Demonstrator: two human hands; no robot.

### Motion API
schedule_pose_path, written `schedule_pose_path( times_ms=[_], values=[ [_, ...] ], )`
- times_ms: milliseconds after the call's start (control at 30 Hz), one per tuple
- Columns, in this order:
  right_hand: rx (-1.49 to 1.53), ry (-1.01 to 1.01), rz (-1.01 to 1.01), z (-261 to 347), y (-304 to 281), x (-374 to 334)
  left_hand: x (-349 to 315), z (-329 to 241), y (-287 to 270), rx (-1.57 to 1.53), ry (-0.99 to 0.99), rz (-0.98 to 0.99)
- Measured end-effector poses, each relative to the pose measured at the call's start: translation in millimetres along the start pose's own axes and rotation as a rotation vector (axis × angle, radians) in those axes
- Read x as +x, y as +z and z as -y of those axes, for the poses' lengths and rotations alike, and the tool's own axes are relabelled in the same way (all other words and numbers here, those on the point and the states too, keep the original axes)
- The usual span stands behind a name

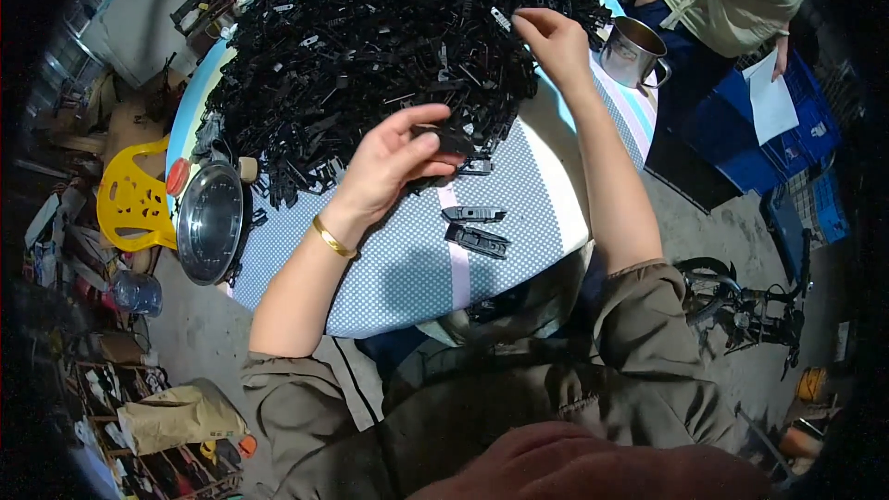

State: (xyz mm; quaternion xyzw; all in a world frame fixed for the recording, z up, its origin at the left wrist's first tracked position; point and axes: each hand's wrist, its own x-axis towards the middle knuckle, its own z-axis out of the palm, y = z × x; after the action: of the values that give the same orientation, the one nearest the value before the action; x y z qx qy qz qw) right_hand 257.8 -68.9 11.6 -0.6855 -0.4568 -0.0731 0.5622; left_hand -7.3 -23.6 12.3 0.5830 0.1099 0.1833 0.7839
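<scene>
A black part [452, 141] is gripped in the left hand [384, 162]; the grip of the right hand [561, 44] cannot be told. Pile [370, 56] beyond the left hand could be dislodged by hasty pulling.

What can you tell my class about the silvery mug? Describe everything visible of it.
The mug looks like shiny metal, roughly cylindrical, with a round open rim and one looped handle pointing rightward. It stands upright on the patterned tablecloth, near the table's right edge, to the right of the right hand. No hand touches it. Its inside looks dark brownish; whether it holds anything cannot be told.
</scene>
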Motion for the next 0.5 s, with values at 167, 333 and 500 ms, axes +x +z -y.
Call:
schedule_pose_path(
  times_ms=[167,333,500],
  values=[
    [-0.297,0.111,0.143,-31,6,3,-8,6,15,0.202,-0.071,0.101],
    [-0.261,0.108,0.222,-23,13,1,-9,8,20,0.39,-0.086,0.171],
    [-0.345,-0.172,0.058,19,13,-13,-9,11,13,0.178,-0.171,0.045]
  ],
)
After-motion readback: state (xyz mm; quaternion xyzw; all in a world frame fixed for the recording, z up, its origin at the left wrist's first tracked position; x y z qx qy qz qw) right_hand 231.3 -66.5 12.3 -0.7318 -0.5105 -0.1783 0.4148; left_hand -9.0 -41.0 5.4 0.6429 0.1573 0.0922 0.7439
